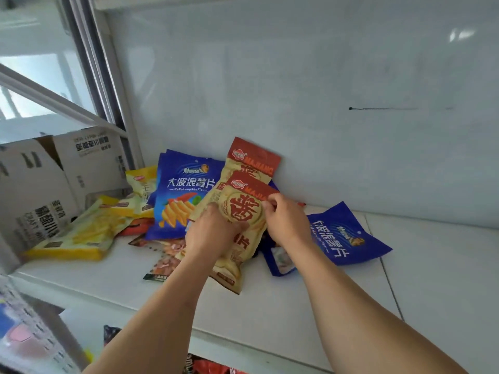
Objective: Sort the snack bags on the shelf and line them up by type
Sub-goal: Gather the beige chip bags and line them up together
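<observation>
Two tan snack bags with red tops overlap above the white shelf (432,265). My left hand (212,233) grips the front tan bag (243,211) at its lower left, and my right hand (283,220) pinches its right edge. Behind it, the second tan bag (252,160) leans toward the back wall. A blue chip bag (183,195) stands to the left. Another blue bag (343,236) lies flat to the right. Yellow bags (89,233) lie at the left, and a brownish bag (164,260) lies under my left wrist.
Cardboard boxes (54,184) stand at the shelf's left end beside a white upright post (118,90). The white back wall (324,103) rises behind the bags. More snack packets (210,367) show on a lower shelf beneath.
</observation>
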`<state>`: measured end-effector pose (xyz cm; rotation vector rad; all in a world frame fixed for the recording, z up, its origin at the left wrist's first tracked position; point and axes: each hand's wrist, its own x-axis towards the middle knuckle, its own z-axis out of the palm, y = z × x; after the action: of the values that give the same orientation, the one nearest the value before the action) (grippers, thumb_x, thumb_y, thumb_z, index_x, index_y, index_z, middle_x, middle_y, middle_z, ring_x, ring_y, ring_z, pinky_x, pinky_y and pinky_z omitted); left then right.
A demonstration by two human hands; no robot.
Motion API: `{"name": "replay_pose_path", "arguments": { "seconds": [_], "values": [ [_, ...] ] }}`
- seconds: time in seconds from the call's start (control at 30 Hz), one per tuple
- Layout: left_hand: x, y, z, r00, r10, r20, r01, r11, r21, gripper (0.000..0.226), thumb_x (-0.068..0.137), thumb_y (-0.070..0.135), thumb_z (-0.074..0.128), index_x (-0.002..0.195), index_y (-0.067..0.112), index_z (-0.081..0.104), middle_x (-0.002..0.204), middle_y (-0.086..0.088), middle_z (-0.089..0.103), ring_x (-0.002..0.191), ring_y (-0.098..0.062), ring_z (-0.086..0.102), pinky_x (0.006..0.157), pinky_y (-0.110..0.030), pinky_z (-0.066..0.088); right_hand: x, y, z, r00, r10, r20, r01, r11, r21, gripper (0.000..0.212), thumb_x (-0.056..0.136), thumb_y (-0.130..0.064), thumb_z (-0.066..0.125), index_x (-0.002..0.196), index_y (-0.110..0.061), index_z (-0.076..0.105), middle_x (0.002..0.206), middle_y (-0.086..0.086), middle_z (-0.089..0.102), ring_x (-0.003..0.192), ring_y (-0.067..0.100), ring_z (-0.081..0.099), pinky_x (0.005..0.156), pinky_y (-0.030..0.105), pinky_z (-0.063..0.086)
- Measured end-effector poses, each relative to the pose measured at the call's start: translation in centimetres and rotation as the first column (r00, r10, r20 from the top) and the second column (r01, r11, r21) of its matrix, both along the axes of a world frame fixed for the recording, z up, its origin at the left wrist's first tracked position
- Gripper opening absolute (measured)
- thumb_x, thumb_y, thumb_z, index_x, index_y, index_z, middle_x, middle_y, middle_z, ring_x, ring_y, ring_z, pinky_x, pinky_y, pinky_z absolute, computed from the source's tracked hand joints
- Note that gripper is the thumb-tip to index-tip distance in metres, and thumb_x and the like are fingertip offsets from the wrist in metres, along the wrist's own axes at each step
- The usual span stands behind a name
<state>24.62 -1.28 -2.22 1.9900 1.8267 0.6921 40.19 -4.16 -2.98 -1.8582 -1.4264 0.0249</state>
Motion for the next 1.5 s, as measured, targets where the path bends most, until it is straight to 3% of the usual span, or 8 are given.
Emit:
{"name": "replay_pose_path", "arguments": {
  "seconds": [0.2, 0.53, 0.7, 0.87, 1.07, 1.2, 1.37, 1.5],
  "values": [
    [-4.5, 4.6, 1.6, 0.981, -0.055, 0.187, 0.059, 0.998, -0.014, 0.067, 0.076, 0.058, 0.075, 0.124, 0.020, 0.048, 0.104, 0.003, 0.064, 0.090, -0.021, 0.060, 0.080, -0.038, 0.052, -3.0, 3.0, 1.6, 0.964, -0.181, -0.196, 0.183, 0.983, -0.005, 0.038, 0.103, -0.040, 0.041, 0.128, -0.016, 0.055, 0.126, 0.007, 0.062, 0.114, 0.028, 0.060, 0.092, 0.040, 0.049],
    [-7.4, 8.5, 1.1, 0.920, -0.064, 0.386, 0.092, 0.994, -0.055, 0.074, 0.075, 0.057, 0.076, 0.131, 0.022, 0.043, 0.109, 0.003, 0.069, 0.094, -0.024, 0.070, 0.081, -0.047, 0.060, -5.0, 7.3, 2.4, 0.856, -0.330, -0.398, 0.281, 0.943, -0.177, 0.052, 0.098, -0.052, 0.040, 0.114, -0.007, 0.060, 0.100, 0.007, 0.071, 0.089, 0.026, 0.067, 0.068, 0.032, 0.047],
    [-7.4, 8.6, 0.8, 0.915, -0.090, 0.393, 0.115, 0.992, -0.041, 0.073, 0.077, 0.057, 0.075, 0.133, 0.023, 0.042, 0.113, 0.003, 0.068, 0.100, -0.025, 0.068, 0.084, -0.048, 0.058, -5.4, 8.3, 2.7, 0.703, -0.344, -0.623, 0.270, 0.939, -0.214, 0.052, 0.093, -0.058, 0.050, 0.109, -0.011, 0.066, 0.099, 0.006, 0.071, 0.098, 0.030, 0.065, 0.099, 0.051, 0.047],
    [-7.5, 8.7, 0.7, 0.891, -0.111, 0.441, 0.150, 0.987, -0.055, 0.073, 0.076, 0.058, 0.075, 0.130, 0.024, 0.041, 0.109, 0.004, 0.068, 0.095, -0.024, 0.069, 0.081, -0.047, 0.059, -5.4, 7.8, 3.0, 0.542, -0.256, -0.801, 0.205, 0.964, -0.169, 0.047, 0.089, -0.049, 0.066, 0.114, -0.010, 0.065, 0.106, 0.006, 0.073, 0.098, 0.028, 0.068, 0.093, 0.047, 0.054],
    [-7.3, 7.0, 1.0, 0.802, -0.136, 0.581, 0.226, 0.971, -0.084, 0.058, 0.080, 0.045, 0.078, 0.123, 0.021, 0.046, 0.099, 0.006, 0.065, 0.093, -0.022, 0.068, 0.082, -0.043, 0.059, -4.1, 6.2, 3.5, 0.485, -0.124, -0.866, 0.172, 0.984, -0.045, 0.026, 0.093, -0.046, 0.061, 0.102, -0.022, 0.065, 0.091, 0.003, 0.078, 0.084, 0.027, 0.075, 0.083, 0.052, 0.058],
    [-6.7, 4.4, 1.5, 0.691, -0.209, 0.692, 0.348, 0.935, -0.064, 0.042, 0.086, 0.030, 0.077, 0.115, 0.022, 0.048, 0.095, 0.009, 0.067, 0.082, -0.010, 0.067, 0.060, -0.026, 0.053, -2.4, 3.7, 4.5, 0.479, -0.093, -0.873, 0.242, 0.970, 0.029, 0.024, 0.092, -0.045, 0.064, 0.100, -0.022, 0.066, 0.088, 0.002, 0.078, 0.080, 0.024, 0.076, 0.080, 0.048, 0.060],
    [-4.5, 0.8, 1.7, 0.581, -0.233, 0.780, 0.453, 0.888, -0.072, 0.048, 0.082, 0.028, 0.081, 0.120, 0.020, 0.053, 0.103, 0.002, 0.074, 0.084, -0.016, 0.075, 0.068, -0.037, 0.064, 0.3, -0.6, 4.9, 0.475, -0.100, -0.874, 0.311, 0.949, 0.060, 0.023, 0.092, -0.042, 0.066, 0.099, -0.020, 0.067, 0.086, 0.003, 0.078, 0.077, 0.023, 0.076, 0.074, 0.046, 0.062],
    [-1.7, -2.8, 1.2, 0.535, -0.260, 0.804, 0.525, 0.848, -0.075, 0.040, 0.081, 0.025, 0.083, 0.106, 0.030, 0.052, 0.101, 0.003, 0.074, 0.084, -0.018, 0.076, 0.075, -0.043, 0.063, 3.0, -5.3, 4.5, 0.462, -0.125, -0.878, 0.361, 0.931, 0.058, 0.020, 0.093, -0.037, 0.067, 0.096, -0.017, 0.068, 0.086, 0.004, 0.078, 0.078, 0.024, 0.076, 0.075, 0.045, 0.061]
  ]
}}
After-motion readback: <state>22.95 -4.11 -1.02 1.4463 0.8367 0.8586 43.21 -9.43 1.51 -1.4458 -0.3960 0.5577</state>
